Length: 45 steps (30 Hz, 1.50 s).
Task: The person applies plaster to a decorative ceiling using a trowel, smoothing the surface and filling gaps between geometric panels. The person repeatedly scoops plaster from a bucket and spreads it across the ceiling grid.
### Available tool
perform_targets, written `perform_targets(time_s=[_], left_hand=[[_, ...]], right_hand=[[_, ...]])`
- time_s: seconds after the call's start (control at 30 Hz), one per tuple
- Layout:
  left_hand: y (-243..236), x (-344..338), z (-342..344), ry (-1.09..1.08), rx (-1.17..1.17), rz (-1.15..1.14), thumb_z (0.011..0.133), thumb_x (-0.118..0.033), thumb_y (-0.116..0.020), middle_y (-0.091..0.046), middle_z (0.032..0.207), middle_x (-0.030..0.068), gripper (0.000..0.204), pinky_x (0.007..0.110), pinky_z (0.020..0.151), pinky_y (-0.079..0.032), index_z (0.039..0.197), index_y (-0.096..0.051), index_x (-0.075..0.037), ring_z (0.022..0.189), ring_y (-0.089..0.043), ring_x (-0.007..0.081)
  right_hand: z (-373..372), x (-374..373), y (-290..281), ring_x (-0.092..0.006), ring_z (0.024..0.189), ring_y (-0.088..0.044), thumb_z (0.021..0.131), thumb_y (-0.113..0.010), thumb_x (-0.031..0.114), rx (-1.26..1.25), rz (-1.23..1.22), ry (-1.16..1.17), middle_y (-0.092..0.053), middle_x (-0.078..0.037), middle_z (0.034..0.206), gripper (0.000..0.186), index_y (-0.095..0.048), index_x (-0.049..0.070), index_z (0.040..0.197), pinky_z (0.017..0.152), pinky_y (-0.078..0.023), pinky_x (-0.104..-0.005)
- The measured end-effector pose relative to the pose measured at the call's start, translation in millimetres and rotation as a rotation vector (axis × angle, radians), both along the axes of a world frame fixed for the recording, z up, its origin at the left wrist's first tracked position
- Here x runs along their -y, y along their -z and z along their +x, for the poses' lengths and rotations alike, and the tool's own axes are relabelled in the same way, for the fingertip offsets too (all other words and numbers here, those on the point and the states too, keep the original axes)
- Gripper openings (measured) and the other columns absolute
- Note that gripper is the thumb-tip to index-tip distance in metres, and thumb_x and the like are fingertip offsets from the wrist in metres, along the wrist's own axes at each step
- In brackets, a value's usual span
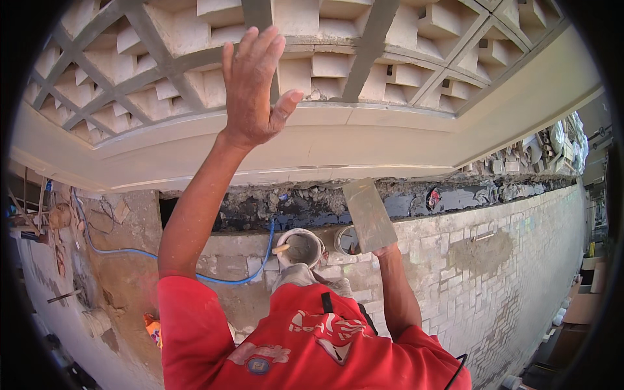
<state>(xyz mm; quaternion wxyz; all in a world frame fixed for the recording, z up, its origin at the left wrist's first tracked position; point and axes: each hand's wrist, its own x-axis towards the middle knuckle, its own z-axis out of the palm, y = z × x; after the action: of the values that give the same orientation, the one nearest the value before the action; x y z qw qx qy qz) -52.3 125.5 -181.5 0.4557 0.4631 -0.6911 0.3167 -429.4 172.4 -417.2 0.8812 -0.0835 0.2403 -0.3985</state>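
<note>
My left hand (252, 97) is raised in front of the wall of hollow breeze blocks (338, 62). Its fingers are stretched out and hold nothing; whether the fingertips touch the blocks I cannot tell. My right hand (387, 251) grips a flat, grey rectangular plastering trowel (369, 214) at its near end, over the edge of the trench. Most of its fingers are hidden beneath the blade. Below and between my arms stands a bucket (318, 250) of grey mortar, with a wooden handle (281, 249) leaning on its rim. A second bucket (340, 242) sits just right of it, partly behind the trowel.
A trench (312, 201) with dark water runs along the wall's foot. A blue hose (237, 281) curls across the ground at left. Brick paving (468, 273) with a mortar patch (481, 252) stretches right. Rubble and sacks (552, 146) lie at far right.
</note>
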Motion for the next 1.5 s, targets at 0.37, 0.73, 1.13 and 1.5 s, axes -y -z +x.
perform_targets(time_s=[0.37,0.73,1.13,1.5], left_hand=[[459,-619,-129,-0.714,-1.014,2.494,0.083,-0.043,-0.061,-0.054,0.131,0.0263,0.065,0.041,0.099,-0.045,0.130,-0.050,0.002,0.122,-0.054,0.0372],[456,-659,-166,-0.919,-1.967,1.606,0.091,-0.032,-0.063,-0.063,0.111,0.0161,0.053,0.033,0.086,-0.047,0.130,-0.051,0.002,0.098,-0.060,0.0220],[563,-464,-224,-0.361,-2.141,1.265,0.091,-0.046,-0.063,-0.058,0.124,0.0145,0.069,0.031,0.096,-0.040,0.139,-0.041,-0.001,0.106,-0.056,0.0198],[678,-408,-275,-0.271,-2.102,1.286,0.096,-0.030,-0.059,-0.063,0.115,0.0157,0.051,0.029,0.088,-0.047,0.136,-0.044,-0.001,0.100,-0.060,0.0172]], right_hand=[[-130,-77,132,-0.0202,0.101,-0.065,0.096,-0.052,0.020,-0.652,0.166,-0.181,-0.066,-0.010,0.115,0.032,-0.058,0.001,0.121,0.082,-0.056,-0.0343],[-16,-155,312,-0.0212,0.081,-0.067,0.091,-0.056,0.016,-1.050,0.171,-0.656,-0.067,-0.008,0.104,0.033,-0.058,0.006,0.123,0.065,-0.055,-0.0370],[-129,-15,469,-0.0146,0.071,-0.063,0.089,-0.057,0.015,-1.516,-0.003,-0.379,-0.066,-0.008,0.089,0.036,-0.061,0.003,0.123,0.058,-0.053,-0.0283],[-149,25,577,-0.0284,0.095,-0.065,0.087,-0.053,0.017,-2.073,-0.640,-0.648,-0.067,-0.021,0.108,0.042,-0.060,-0.002,0.124,0.086,-0.049,-0.0350]])
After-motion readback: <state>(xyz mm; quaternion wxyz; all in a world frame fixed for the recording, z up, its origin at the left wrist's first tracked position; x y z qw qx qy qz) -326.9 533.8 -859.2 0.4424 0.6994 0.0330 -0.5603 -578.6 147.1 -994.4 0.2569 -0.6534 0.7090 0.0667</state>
